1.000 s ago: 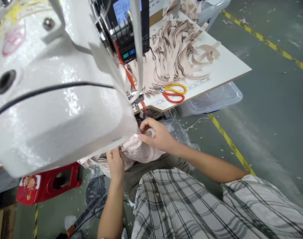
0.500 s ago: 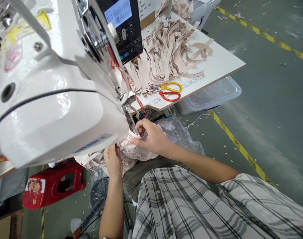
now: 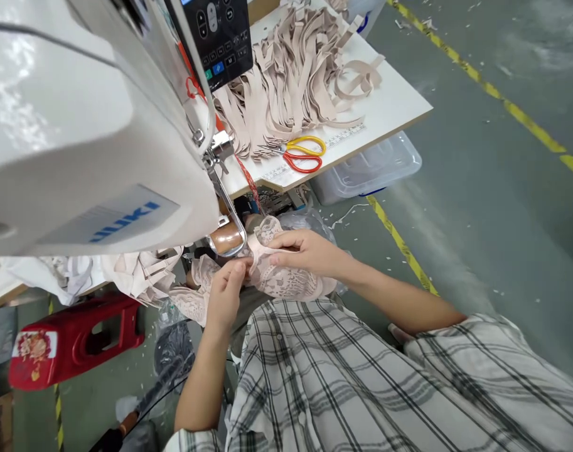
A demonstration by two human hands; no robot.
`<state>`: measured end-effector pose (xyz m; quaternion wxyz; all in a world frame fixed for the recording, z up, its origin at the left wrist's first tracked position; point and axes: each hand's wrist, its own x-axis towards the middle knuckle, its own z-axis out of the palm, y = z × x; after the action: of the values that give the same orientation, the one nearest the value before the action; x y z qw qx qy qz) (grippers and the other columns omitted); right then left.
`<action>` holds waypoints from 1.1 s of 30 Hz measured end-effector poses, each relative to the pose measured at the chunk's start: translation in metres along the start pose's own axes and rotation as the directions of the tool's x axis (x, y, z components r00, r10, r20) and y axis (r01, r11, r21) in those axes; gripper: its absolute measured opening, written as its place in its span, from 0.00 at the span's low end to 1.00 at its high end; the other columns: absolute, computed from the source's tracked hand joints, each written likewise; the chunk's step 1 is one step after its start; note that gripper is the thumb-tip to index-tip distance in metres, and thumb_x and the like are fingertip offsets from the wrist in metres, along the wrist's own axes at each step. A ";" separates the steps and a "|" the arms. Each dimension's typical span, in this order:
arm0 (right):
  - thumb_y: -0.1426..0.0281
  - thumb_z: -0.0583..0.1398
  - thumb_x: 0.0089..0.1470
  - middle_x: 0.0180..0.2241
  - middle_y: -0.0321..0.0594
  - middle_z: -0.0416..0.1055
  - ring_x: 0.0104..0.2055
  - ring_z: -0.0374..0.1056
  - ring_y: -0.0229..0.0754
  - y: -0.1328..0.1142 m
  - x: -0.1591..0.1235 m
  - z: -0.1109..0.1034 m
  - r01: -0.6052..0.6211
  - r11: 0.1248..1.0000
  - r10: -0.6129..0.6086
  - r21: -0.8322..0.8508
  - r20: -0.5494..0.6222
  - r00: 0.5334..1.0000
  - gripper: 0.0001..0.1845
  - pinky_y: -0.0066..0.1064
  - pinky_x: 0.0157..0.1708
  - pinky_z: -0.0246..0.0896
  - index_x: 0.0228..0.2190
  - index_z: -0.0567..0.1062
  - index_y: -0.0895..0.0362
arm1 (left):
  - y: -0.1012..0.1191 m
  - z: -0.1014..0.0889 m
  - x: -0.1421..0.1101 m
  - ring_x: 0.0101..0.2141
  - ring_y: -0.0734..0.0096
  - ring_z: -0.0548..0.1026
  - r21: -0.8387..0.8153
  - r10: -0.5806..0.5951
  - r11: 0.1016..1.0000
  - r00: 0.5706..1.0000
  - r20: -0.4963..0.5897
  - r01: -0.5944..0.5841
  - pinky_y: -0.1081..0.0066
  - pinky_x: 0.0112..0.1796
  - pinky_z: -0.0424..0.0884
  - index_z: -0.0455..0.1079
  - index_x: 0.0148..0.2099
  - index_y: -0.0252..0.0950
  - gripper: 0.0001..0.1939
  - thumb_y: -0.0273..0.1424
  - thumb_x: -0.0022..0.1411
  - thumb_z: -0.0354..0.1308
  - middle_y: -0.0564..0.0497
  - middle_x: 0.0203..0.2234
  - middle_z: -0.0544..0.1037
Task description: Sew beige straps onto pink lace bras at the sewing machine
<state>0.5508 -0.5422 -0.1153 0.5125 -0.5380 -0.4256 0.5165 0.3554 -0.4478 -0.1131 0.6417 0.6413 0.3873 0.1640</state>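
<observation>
A pale pink lace garment (image 3: 286,281) lies in my lap under the head of a white sewing machine (image 3: 79,125). My left hand (image 3: 226,295) pinches its near edge, fingers closed on the lace. My right hand (image 3: 305,250) grips the lace a little further right, thumb and fingers pressed on the fabric. Both hands sit just below the machine's metal presser part (image 3: 227,232). More lace (image 3: 187,301) hangs to the left of my left hand.
A white table (image 3: 394,107) carries a pile of beige straps (image 3: 290,81) and red-and-yellow scissors (image 3: 300,154). The machine's black control panel (image 3: 218,34) is above. A clear plastic bin (image 3: 371,169) sits under the table, a red stool (image 3: 74,342) at left, and yellow floor tape (image 3: 399,238) at right.
The view has dropped and shifted, so the machine head now fills the upper left. My hands have drawn the lace out from under the machine and closer together.
</observation>
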 end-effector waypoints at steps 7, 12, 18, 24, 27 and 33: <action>0.61 0.65 0.55 0.36 0.35 0.80 0.40 0.74 0.42 0.000 -0.013 0.006 -0.022 0.999 0.027 -0.034 0.159 0.987 0.11 0.33 0.42 0.68 0.37 0.83 0.53 | 0.014 0.024 -0.003 0.26 0.70 0.70 -0.137 -0.029 0.990 0.999 -0.036 0.024 0.70 0.29 0.68 0.78 0.41 0.39 0.22 0.50 0.66 0.53 0.51 0.26 0.75; 0.61 0.65 0.54 0.38 0.36 0.80 0.39 0.74 0.40 -0.001 -0.013 0.011 -0.117 0.989 0.097 0.085 0.208 0.973 0.13 0.31 0.39 0.69 0.39 0.82 0.54 | 0.029 0.022 -0.016 0.22 0.74 0.63 0.219 0.141 0.971 0.969 -0.202 -0.095 0.73 0.26 0.61 0.75 0.34 0.37 0.20 0.45 0.70 0.51 0.56 0.17 0.65; 0.61 0.66 0.53 0.37 0.37 0.80 0.37 0.75 0.39 0.000 -0.011 0.018 -0.208 0.954 0.148 0.215 0.263 0.953 0.12 0.30 0.39 0.69 0.38 0.82 0.55 | 0.032 0.016 -0.021 0.20 0.75 0.62 0.237 0.147 0.967 0.968 -0.204 -0.097 0.72 0.25 0.59 0.66 0.26 0.37 0.22 0.43 0.70 0.51 0.56 0.16 0.63; 0.57 0.63 0.56 0.36 0.38 0.79 0.37 0.74 0.39 0.004 -0.007 0.020 -0.065 0.997 0.050 0.044 0.275 0.960 0.15 0.31 0.37 0.67 0.39 0.80 0.55 | 0.032 0.006 -0.025 0.25 0.72 0.68 0.129 0.088 0.990 0.979 -0.185 -0.065 0.70 0.29 0.65 0.70 0.28 0.38 0.20 0.44 0.68 0.53 0.53 0.22 0.70; 0.57 0.56 0.62 0.38 0.41 0.78 0.39 0.72 0.42 0.023 -0.002 0.012 0.172 0.936 -0.080 -0.306 0.291 0.953 0.18 0.33 0.39 0.64 0.42 0.79 0.55 | 0.043 -0.025 -0.031 0.39 0.60 0.76 -0.138 0.007 0.990 0.995 -0.100 -0.021 0.59 0.40 0.73 0.74 0.33 0.42 0.16 0.47 0.64 0.56 0.48 0.33 0.77; 0.58 0.50 0.66 0.35 0.44 0.77 0.36 0.70 0.45 0.064 -0.003 -0.021 0.253 0.684 -0.065 -0.684 0.288 0.955 0.20 0.36 0.38 0.60 0.37 0.79 0.54 | 0.064 -0.141 -0.042 0.51 0.60 0.71 -0.152 0.103 0.969 0.881 -0.463 -0.194 0.49 0.52 0.67 0.73 0.40 0.53 0.12 0.47 0.68 0.50 0.55 0.31 0.77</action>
<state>0.5664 -0.5545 -0.1794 0.2513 -0.5882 -0.6965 0.3252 0.2470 -0.3720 -0.0224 0.5791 0.5480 0.4572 0.3941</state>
